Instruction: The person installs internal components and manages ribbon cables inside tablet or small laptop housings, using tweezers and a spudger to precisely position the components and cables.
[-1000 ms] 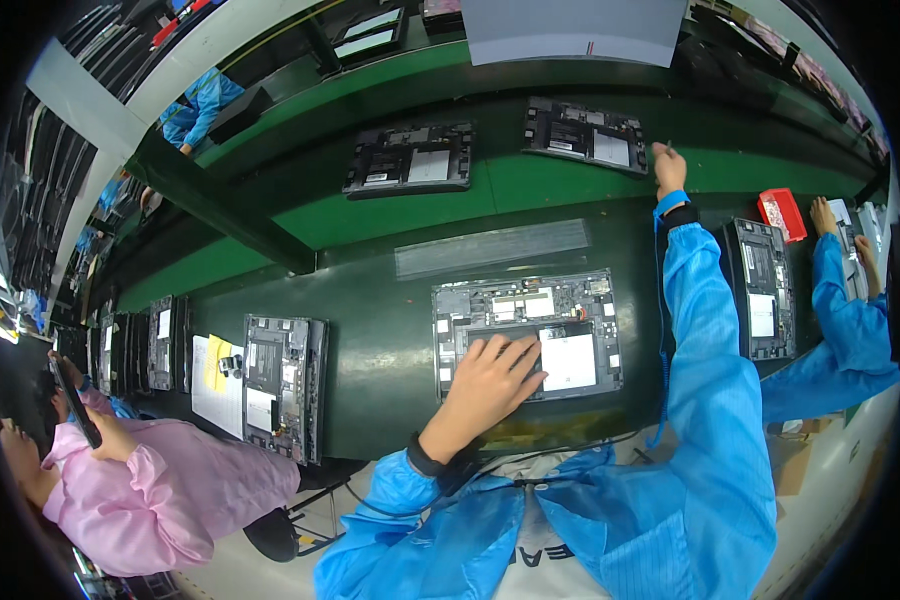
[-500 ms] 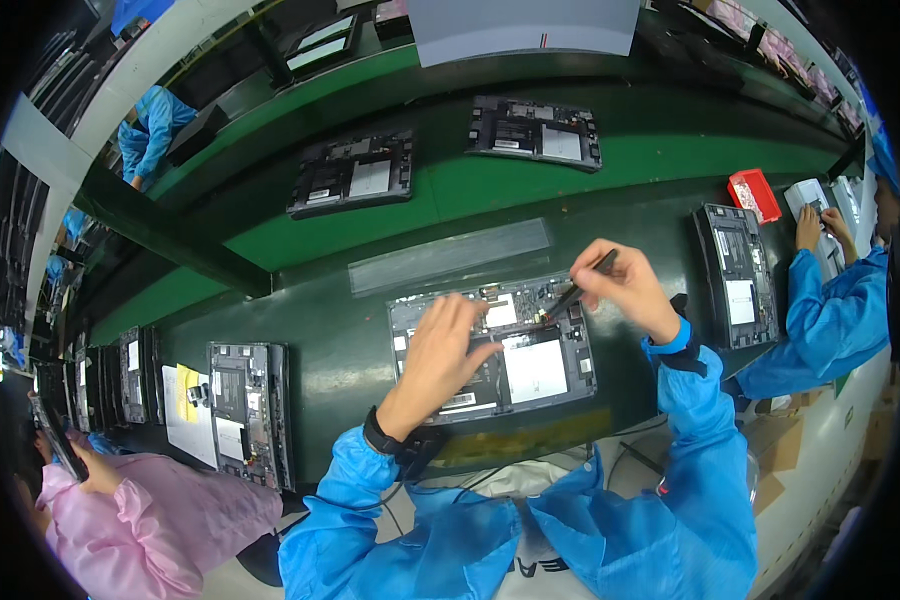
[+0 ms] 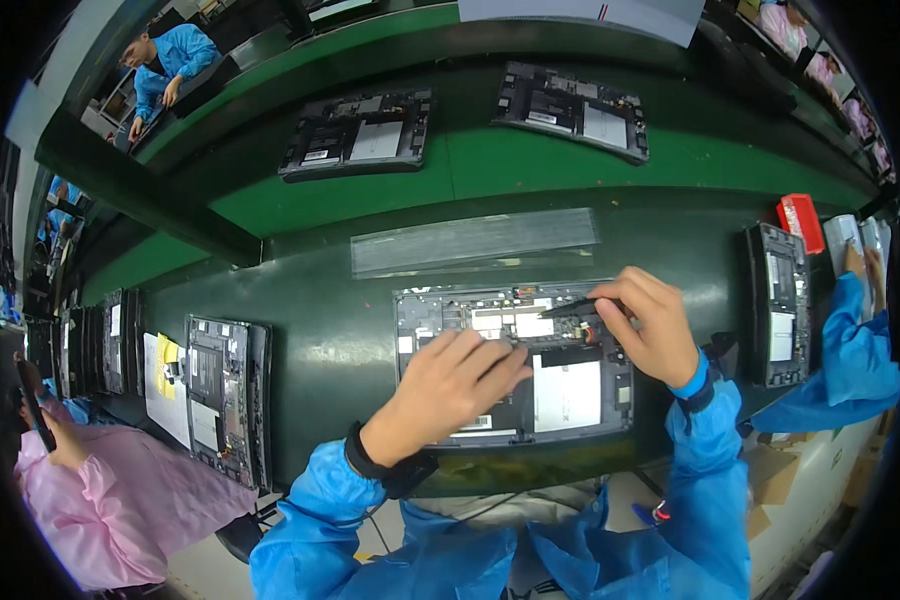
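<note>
An opened laptop base (image 3: 410, 318) lies in front of me, its circuit board and inner parts showing. My right hand (image 3: 654, 322) pinches slim black tweezers (image 3: 568, 308), which point left at a white-and-silver strip (image 3: 510, 320) on the board. Lower down, my left hand (image 3: 448, 388) lies over the middle of the base with its fingers bent. Its thumb and index fingertip come close together by a dark part; whether anything is between them is hidden. A white panel (image 3: 568, 395) fills the base's lower right.
A clear plastic strip (image 3: 470, 243) lies beyond the base. Other opened laptop bases stand left (image 3: 228, 400), right (image 3: 778, 305) and on the green belt (image 3: 450, 165). A red bin (image 3: 801, 224) sits at the far right. Co-workers in pink (image 3: 120, 490) and blue (image 3: 835, 370) flank me.
My left hand has moved down and its fingers have drawn together. The tweezers have tilted flatter and their tip has shifted up the board. My view has moved nearer the base.
</note>
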A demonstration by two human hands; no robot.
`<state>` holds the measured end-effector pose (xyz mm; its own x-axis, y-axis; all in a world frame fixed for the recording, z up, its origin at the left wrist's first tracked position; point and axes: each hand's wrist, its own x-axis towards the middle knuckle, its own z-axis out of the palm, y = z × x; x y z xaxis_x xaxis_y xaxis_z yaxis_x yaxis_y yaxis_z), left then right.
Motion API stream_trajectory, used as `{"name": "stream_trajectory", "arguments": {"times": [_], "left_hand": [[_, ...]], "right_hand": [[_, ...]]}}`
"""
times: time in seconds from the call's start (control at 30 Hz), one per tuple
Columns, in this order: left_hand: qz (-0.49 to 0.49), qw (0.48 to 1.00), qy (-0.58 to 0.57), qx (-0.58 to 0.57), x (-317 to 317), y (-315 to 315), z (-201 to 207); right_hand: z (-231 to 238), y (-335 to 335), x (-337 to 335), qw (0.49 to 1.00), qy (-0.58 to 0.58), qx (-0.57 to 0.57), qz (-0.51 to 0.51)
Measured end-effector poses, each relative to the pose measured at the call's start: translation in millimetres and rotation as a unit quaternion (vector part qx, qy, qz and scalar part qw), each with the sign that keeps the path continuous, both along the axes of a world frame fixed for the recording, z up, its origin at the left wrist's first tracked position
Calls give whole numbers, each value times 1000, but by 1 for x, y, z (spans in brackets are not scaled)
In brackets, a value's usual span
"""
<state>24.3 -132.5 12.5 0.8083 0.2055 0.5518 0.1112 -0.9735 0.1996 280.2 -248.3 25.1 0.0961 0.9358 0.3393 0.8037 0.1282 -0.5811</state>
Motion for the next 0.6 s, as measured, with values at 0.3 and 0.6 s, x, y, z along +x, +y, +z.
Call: {"name": "stream_trajectory", "arguments": {"times": [0.3,0.6], "left_hand": [[5,995,81,-65,1,-13,4],[37,990,31,-130,6,-16,-5]], "right_hand": [[-12,-4,-5,994,99,40,7],[-23,-4,-6,992,120,28,2]]}}
